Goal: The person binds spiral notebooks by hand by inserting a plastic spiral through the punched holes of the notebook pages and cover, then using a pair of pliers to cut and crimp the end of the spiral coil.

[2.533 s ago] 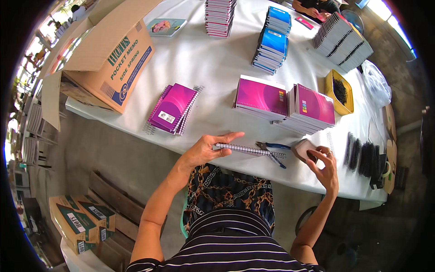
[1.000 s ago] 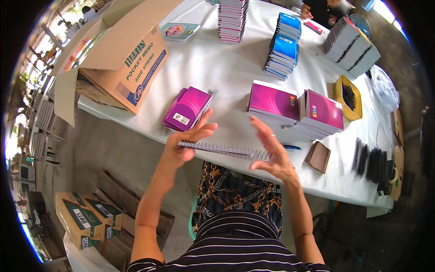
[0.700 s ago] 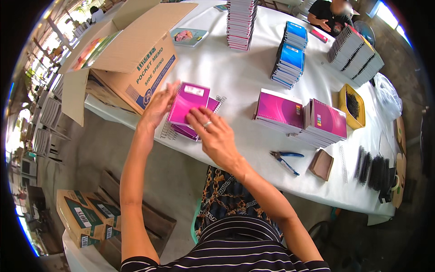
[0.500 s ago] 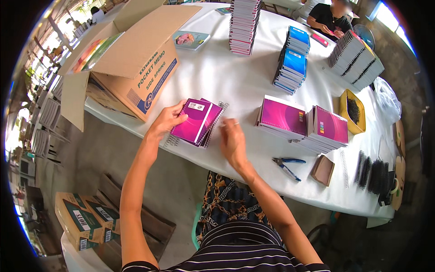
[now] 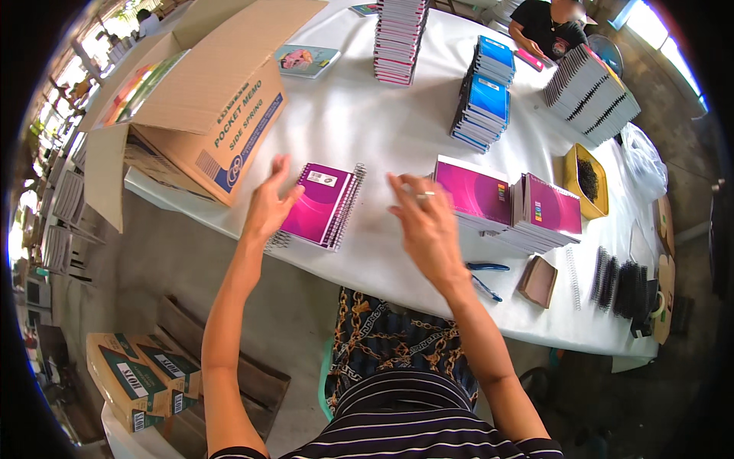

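A small pile of purple spiral notebooks lies near the table's front edge, its wire coils showing along both sides. My left hand is at the pile's left side, fingers apart and thumb by the top cover; whether it touches is hard to tell. To the right, my right hand is spread and slightly blurred, holding nothing. It hovers beside a stack of purple notebooks, partly covering its left edge. Another purple stack stands against that one. Blue-handled cutters lie below, partly behind my right wrist.
An open cardboard box stands at the left. Farther back are a tall notebook stack, blue notebooks and grey-edged stacks. A yellow basket, brown tray and black coils sit right. A person sits opposite.
My left hand has let go of the purple notebooks, which now lie squared up on the table. My right hand has moved right, away from them, its fingers spreading. The view has shifted slightly.
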The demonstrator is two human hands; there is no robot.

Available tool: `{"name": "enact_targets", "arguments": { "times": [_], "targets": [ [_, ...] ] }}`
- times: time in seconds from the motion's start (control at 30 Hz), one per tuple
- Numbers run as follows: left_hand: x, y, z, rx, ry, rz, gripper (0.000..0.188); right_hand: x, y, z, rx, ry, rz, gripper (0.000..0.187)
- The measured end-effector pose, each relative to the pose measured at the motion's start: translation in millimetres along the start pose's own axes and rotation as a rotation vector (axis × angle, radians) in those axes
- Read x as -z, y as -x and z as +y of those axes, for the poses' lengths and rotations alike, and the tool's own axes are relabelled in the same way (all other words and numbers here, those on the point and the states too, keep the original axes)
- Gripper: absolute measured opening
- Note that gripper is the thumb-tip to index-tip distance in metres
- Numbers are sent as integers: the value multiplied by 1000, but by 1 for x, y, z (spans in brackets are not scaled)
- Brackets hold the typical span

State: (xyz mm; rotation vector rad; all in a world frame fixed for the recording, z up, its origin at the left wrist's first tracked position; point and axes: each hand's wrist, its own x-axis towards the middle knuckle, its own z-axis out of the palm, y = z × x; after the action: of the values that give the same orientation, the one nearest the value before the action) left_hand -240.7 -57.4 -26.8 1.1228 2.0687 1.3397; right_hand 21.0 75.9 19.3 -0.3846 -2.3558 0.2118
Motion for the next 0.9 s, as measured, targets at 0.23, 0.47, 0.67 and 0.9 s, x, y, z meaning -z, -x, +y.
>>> {"name": "enact_targets", "arguments": {
  "times": [0.23,0.47,0.67,0.9],
  "targets": [
    [-68,55,79,-184,355,-112,62,42,54,52,-92,378,-60,45],
    [-174,139,118,-677,-35,-18,68,79,54,-16,-384,-25,362,34],
    [-211,140,122,-933,-359,211,54,93,77,-34,-921,-998,538,12],
    [-154,112,118,-457,359,-480,55,109,123,15,-547,-516,262,75]
  ]
}}
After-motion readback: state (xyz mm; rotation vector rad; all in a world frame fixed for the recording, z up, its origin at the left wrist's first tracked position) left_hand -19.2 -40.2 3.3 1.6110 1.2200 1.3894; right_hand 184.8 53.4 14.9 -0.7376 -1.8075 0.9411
